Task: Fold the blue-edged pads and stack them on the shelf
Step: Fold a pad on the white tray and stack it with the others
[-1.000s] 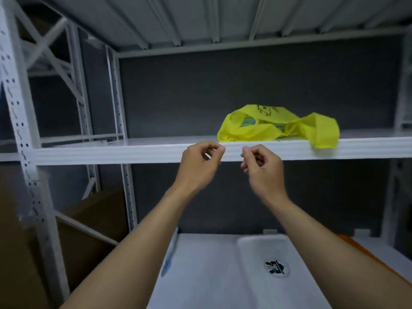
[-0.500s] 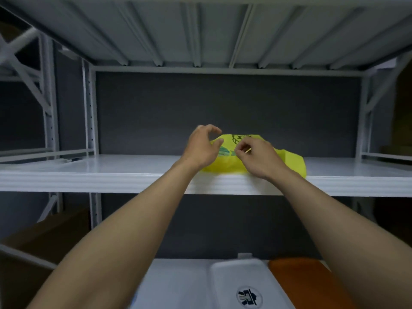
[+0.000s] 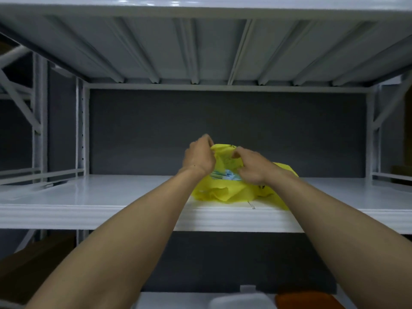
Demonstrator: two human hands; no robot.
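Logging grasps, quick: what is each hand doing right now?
Left hand: closed, pinching the top edge of the yellow bag.
Right hand: closed, gripping the same bag at its opening.

Shiny smooth white metal shelf (image 3: 93,195), thin crinkly yellow plastic bag (image 3: 225,192), flat dull dark grey back wall (image 3: 223,121)

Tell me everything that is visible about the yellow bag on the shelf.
The yellow bag looks like thin, crumpled plastic film with some dark print on it. It lies on the white metal shelf, close to the front edge, and its right end droops slightly over that edge. The left hand and the right hand pinch its top and hold the mouth apart. Pale blue and white contents show inside; what they are cannot be told.
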